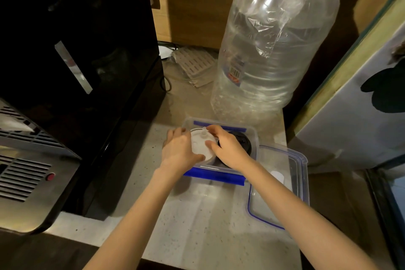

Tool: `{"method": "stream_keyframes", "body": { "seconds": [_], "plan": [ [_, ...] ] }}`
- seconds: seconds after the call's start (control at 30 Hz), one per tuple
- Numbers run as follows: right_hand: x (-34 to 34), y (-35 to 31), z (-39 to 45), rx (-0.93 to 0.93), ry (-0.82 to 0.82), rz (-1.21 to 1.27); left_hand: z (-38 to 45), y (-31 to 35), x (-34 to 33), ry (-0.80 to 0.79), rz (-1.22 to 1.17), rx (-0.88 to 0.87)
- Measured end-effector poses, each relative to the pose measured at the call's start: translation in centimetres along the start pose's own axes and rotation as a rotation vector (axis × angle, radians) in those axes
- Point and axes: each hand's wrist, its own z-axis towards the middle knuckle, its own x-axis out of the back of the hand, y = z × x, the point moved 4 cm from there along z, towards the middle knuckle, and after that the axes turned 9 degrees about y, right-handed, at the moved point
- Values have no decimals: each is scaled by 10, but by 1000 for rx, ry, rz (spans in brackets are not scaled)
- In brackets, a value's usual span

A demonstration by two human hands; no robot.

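A clear plastic container with blue clips (219, 174) sits on the speckled counter. Inside it lies a round white lid (200, 146) with a small spout, and beside that a round black lid (242, 141). My left hand (180, 151) grips the white lid's left edge, thumb on top near the front. My right hand (226, 146) holds the same lid from the right, fingers curled over its back edge by the spout and thumb on its top.
The container's clear lid with blue rim (280, 186) lies to the right. A large clear water bottle wrapped in plastic (269, 50) stands behind. A black appliance (76, 50) and a steel machine with a red button (26, 177) fill the left. A fridge door (355, 116) is at right.
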Motion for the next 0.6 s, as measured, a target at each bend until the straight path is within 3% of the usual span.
{"method": "stream_keyframes", "body": {
  "seconds": [0.1,0.4,0.6],
  "plan": [
    [0,-1,4,8,17,-34,0,2,0,12,-61,-63],
    [0,-5,7,161,139,-222,5,-5,-3,-44,58,-128],
    [0,-4,3,154,106,-208,0,-3,-3,-50,57,-122]
  ]
}}
